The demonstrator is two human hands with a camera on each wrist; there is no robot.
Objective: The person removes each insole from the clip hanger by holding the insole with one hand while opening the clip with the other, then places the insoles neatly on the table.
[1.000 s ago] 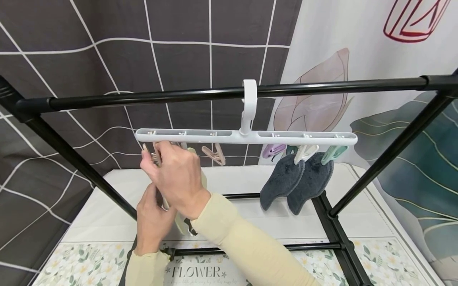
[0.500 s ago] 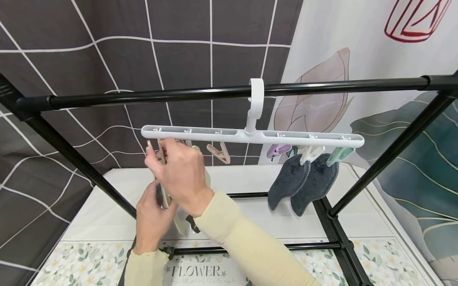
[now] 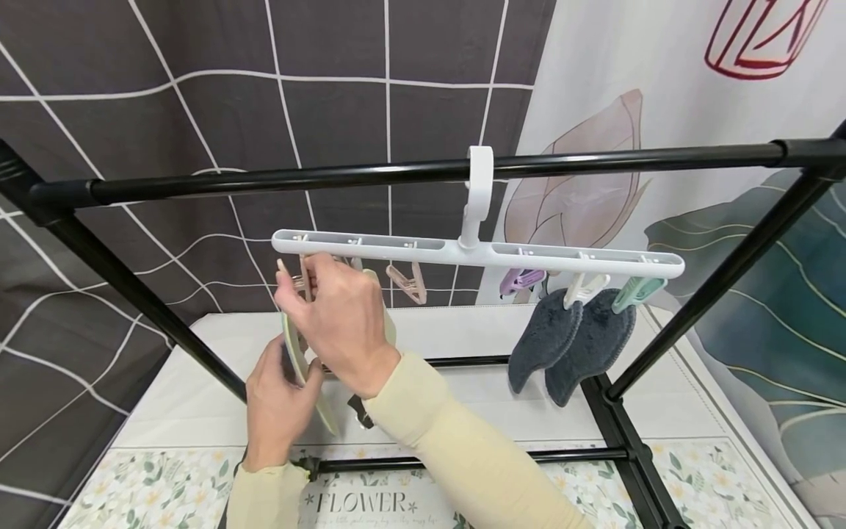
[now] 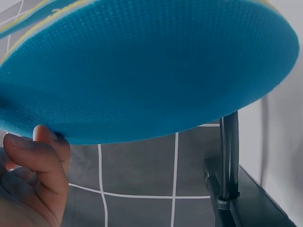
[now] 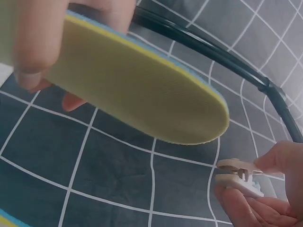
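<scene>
My left hand grips an insole, pale yellow-green on one face and blue mesh on the other. It stands on edge under the left end of a white clip hanger. My right hand pinches the hanger's leftmost clip, a pinkish clothespin, whose jaws are parted. In the right wrist view, the insole's rounded tip is apart from the clothespin. A second pale insole hangs behind my right hand, mostly hidden. Two dark grey fuzzy insoles hang at the right from white and green clips.
The hanger hooks over the top bar of a black rack. A pink clip and a purple clip hang near the hanger's middle. Behind is a dark gridded curtain; below lies a flower-print cover.
The hanger has slid right along the bar, the dark insoles moving with it. My right hand has shifted slightly right with the clothespin. The held insole's yellow-green edge now shows more.
</scene>
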